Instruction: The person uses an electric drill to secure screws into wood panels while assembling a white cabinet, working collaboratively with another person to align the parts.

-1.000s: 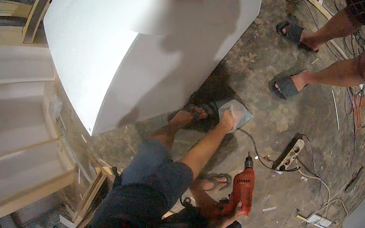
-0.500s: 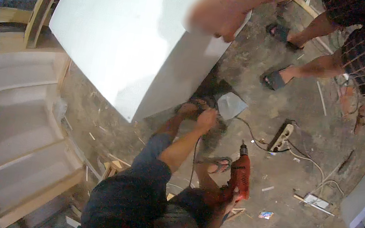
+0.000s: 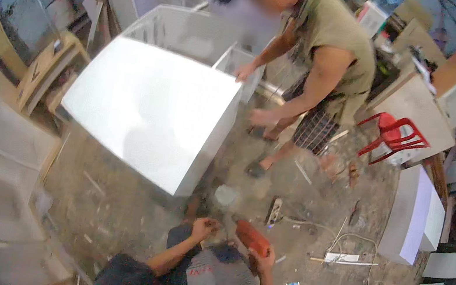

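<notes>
My right hand (image 3: 264, 258) is wrapped round the rear of a red power drill (image 3: 251, 235), whose bit end points up and left. My left hand (image 3: 205, 229) is raised over my lap, to the left of the drill. Its fingers are bent together; anything between them is too small to make out. Ahead of my hands stands a large white cabinet (image 3: 150, 107), its near corner just beyond my left hand. A co-worker's hand (image 3: 244, 73) grips the cabinet's far right edge, and the co-worker's other hand (image 3: 263, 118) is held beside it.
A white power strip (image 3: 275, 211) lies on the floor with a pale cable, right of a whitish plastic bag (image 3: 225, 195). A red chair (image 3: 396, 138) stands at the far right. White panels (image 3: 409, 214) line the right side; an unfinished pale cabinet (image 3: 6, 168) is on the left.
My view has tipped up, bringing in the co-worker's upper body and more of the room. My left hand has come up from beside the cabinet's base. The drill now points up and left.
</notes>
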A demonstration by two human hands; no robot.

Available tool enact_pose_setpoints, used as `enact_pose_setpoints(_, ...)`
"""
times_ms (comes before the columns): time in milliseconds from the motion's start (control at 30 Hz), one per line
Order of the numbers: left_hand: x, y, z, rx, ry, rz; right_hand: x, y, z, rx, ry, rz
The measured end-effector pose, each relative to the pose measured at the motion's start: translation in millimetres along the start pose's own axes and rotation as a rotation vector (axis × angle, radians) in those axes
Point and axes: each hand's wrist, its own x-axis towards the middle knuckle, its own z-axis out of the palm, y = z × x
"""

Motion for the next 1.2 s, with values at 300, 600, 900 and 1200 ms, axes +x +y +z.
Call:
enact_pose_setpoints(300,-1,154,-31,-0.412,0.05,0.065,-73,-129,-40,0.177,-0.041,-0.069)
enact_pose_setpoints(600,-9,246,-13,-0.989,-0.253,-0.082,-119,-139,-41,0.367,0.219,-0.142)
enact_pose_setpoints(900,-21,235,-13,-0.629,-0.296,0.018,-145,-105,-53,0.262,0.355,-0.126)
enact_pose_setpoints(1200,-34,248,13,-0.756,-0.362,-0.077,-161,-109,-63,0.23,0.423,-0.034)
